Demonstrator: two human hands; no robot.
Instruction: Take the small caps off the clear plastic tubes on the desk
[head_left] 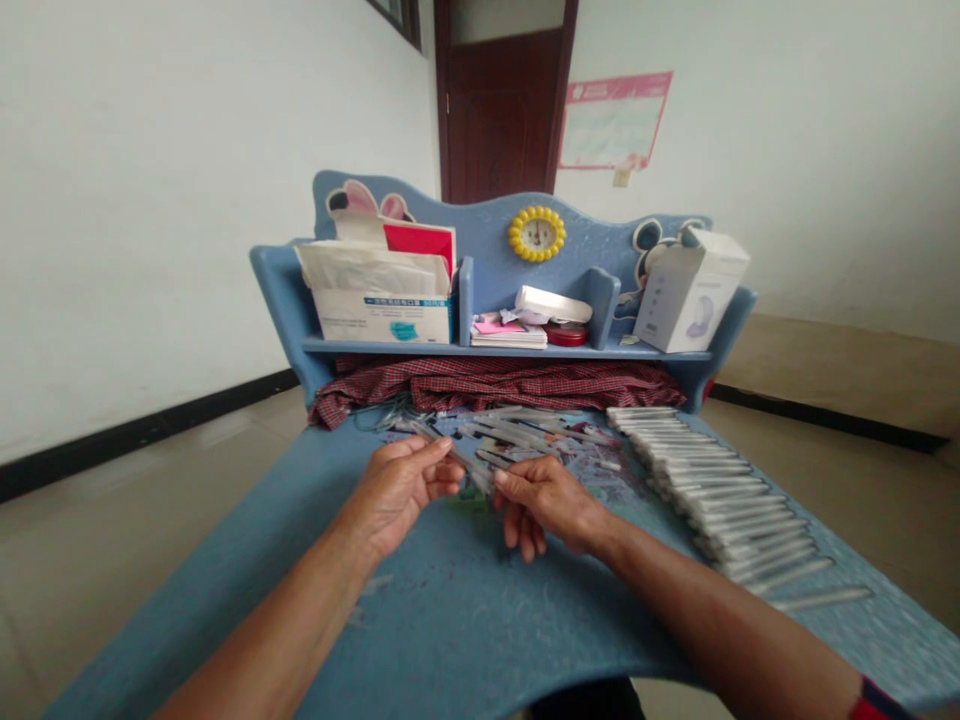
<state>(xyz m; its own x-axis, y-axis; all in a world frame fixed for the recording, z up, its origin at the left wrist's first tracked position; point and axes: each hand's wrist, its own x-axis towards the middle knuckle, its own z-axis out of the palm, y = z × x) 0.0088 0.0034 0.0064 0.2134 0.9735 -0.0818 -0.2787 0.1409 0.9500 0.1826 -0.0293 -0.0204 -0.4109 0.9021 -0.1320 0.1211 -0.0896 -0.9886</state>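
Note:
My left hand (409, 485) is closed, thumb over fingers, on a slender clear pen barrel (471, 464). The barrel slants down to the right, toward my right hand (551, 500). Thumb and forefinger of the right hand pinch at its lower end, while the other fingers curl below; blur hides whether a separate small part is in that pinch. Just beyond both hands lies a loose spread of clear pen barrels and dark-tipped pen parts (517, 432). To the right, many clear pens (720, 490) are stacked side by side in a long row.
The blue desk (465, 620) has a raised shelf (585, 352) at its back. On it stand a mask box (382, 310), a white carton (694, 290), some papers (510, 338) and a red tin (566, 334). Red checked cloth (510, 385) lies bunched beneath.

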